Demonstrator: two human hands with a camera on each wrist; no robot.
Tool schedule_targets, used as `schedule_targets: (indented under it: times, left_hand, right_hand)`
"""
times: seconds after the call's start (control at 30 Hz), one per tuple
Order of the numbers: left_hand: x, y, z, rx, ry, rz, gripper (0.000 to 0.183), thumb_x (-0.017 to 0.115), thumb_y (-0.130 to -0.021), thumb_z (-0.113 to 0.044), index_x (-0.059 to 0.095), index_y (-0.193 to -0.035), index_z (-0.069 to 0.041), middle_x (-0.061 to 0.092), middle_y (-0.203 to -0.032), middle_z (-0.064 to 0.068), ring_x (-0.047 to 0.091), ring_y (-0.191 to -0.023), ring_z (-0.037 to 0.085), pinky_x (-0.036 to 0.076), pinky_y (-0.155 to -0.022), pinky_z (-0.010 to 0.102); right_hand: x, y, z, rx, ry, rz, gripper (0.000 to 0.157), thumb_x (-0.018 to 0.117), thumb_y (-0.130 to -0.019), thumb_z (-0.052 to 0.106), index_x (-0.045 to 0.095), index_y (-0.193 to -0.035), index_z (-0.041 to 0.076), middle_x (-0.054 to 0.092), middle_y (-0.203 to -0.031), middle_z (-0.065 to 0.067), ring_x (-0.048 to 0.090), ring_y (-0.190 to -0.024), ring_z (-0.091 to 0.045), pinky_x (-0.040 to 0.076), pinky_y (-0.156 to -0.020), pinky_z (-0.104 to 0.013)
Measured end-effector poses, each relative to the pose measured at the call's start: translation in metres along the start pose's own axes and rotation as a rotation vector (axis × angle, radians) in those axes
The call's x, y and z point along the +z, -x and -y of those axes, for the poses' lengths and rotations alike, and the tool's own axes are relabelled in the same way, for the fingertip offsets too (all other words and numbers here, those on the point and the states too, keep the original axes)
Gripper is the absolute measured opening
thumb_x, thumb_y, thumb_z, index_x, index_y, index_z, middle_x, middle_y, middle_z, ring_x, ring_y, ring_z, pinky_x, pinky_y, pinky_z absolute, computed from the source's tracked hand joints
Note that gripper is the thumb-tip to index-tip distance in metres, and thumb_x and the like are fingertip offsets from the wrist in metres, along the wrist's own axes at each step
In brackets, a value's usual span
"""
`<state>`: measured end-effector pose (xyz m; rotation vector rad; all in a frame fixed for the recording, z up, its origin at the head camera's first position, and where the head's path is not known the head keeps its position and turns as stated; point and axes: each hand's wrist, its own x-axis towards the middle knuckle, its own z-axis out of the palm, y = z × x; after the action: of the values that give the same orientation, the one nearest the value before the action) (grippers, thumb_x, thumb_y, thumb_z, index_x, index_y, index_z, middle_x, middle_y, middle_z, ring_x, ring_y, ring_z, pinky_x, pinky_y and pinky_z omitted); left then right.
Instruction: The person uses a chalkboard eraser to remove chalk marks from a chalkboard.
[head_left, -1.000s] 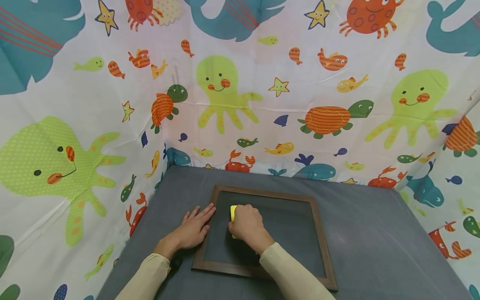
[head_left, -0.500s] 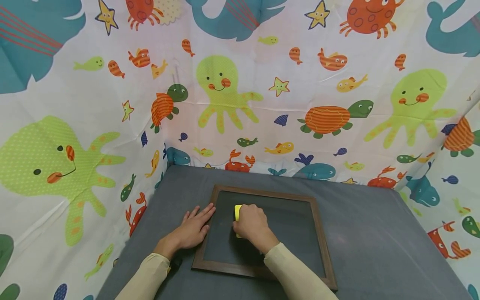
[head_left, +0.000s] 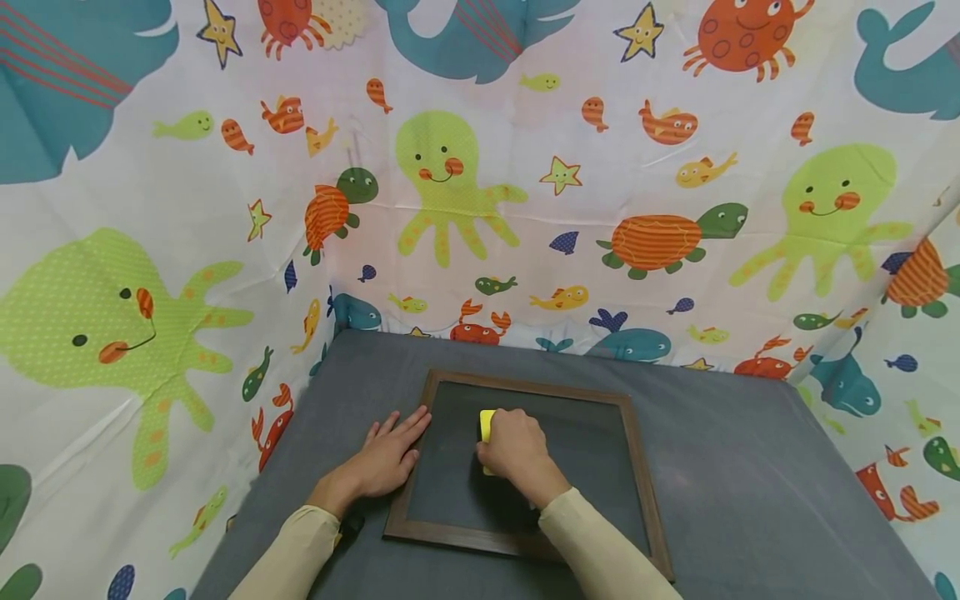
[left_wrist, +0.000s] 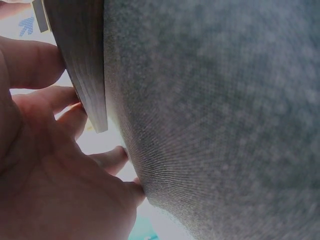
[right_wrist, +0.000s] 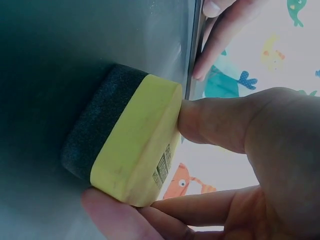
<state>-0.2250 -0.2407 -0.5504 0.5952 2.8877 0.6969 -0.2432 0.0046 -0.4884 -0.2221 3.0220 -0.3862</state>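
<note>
A wood-framed chalkboard (head_left: 577,483) lies flat before me, slightly turned. My right hand (head_left: 517,448) grips a yellow board eraser (right_wrist: 137,137) with a dark felt underside, thumb on one side and fingers on the other. In the right wrist view the felt faces the dark board surface, right up against it. My left hand (head_left: 382,458) lies with fingers spread over the board's left edge; in the left wrist view thumb and some fingers touch the brown frame (left_wrist: 82,55) while the outer fingers rest on the grey cloth (left_wrist: 215,125).
Grey cloth covers the table (head_left: 750,483) around the board. A curtain (head_left: 540,275) printed with sea animals hangs at the back and both sides. Near my left wrist a small dark object (head_left: 350,529) shows.
My right hand has slid a little to the right across the board with the eraser. The left hand has stayed on the frame. The head view has shifted very slightly.
</note>
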Motion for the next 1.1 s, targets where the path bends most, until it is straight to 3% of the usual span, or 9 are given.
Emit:
schedule_targets:
  times: [0.33, 0.7, 1.1]
  left_hand:
    - [0.001, 0.001, 0.001, 0.006, 0.002, -0.001, 0.06, 0.05, -0.106, -0.024, 0.027, -0.161, -0.017, 0.019, -0.168, 0.0, 0.016, -0.152, 0.047, 0.013, -0.115, 0.072]
    - [0.002, 0.001, 0.003, 0.012, 0.004, -0.007, 0.06, 0.05, -0.106, -0.024, 0.028, -0.161, -0.018, 0.019, -0.168, 0.0, 0.016, -0.152, 0.047, 0.012, -0.115, 0.073]
    - [0.003, 0.001, 0.005, 0.011, 0.002, -0.002, 0.06, 0.049, -0.106, -0.024, 0.026, -0.161, -0.017, 0.018, -0.169, 0.0, 0.015, -0.152, 0.046, 0.011, -0.116, 0.072]
  right_hand:
    - [-0.002, 0.003, -0.007, 0.018, -0.006, 0.004, 0.034, 0.077, -0.082, 0.038, 0.065, -0.09, 0.007, 0.056, -0.074, -0.006, 0.054, -0.062, -0.022, 0.05, -0.055, -0.036]
    - [-0.002, 0.003, -0.015, 0.034, -0.001, -0.015, 0.04, 0.077, -0.082, 0.04, 0.065, -0.097, 0.006, 0.057, -0.077, -0.006, 0.055, -0.062, -0.022, 0.05, -0.056, -0.037]
    - [-0.003, 0.004, -0.028, 0.056, -0.003, -0.022, 0.038, 0.077, -0.082, 0.04, 0.065, -0.095, 0.006, 0.057, -0.076, -0.007, 0.054, -0.062, -0.023, 0.049, -0.054, -0.037]
